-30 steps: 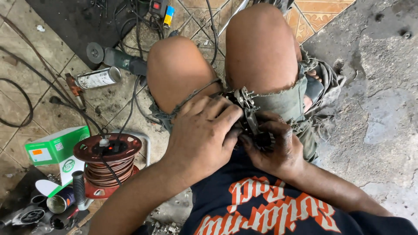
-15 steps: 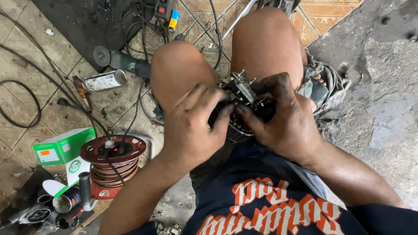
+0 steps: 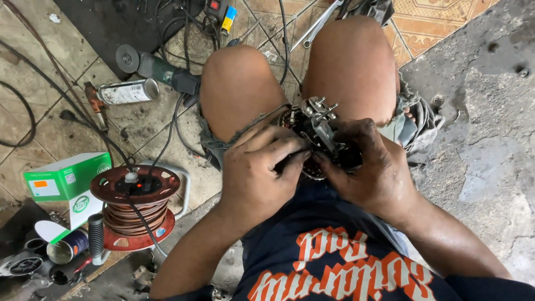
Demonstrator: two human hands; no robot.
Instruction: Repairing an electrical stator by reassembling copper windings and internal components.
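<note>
The small motor part (image 3: 320,131), a dark greasy lump with copper-looking windings and shiny metal studs poking up, sits right in the person's lap between the two bare knees, held just above the hem of the shorts. A second ago both hands were pressed low against the frayed shorts and you couldn't really see the part at all; now it's lifted up and turned so the studs face the camera, so the work has moved from fumbling for it to actually handling it.

The right hand (image 3: 365,167) is wrapped around the part's right side and underside, gripping it firmly. The left hand (image 3: 259,173) is curled against the left side, fingertips pinching at something dark on it. Can't tell if that's a small tool or a bit of the part itself, it's too grimy.

Further out, on the tiled floor to the person's left: a red extension cord reel (image 3: 135,209) with a plug in it, a green cardboard box (image 3: 67,178) next to that, a spray can (image 3: 127,92) lying on its side, and an angle grinder (image 3: 156,67) up beyond the left knee. Black cables (image 3: 178,120) snake all over the place. Rough bare concrete (image 3: 473,122) runs along the right side.
</note>
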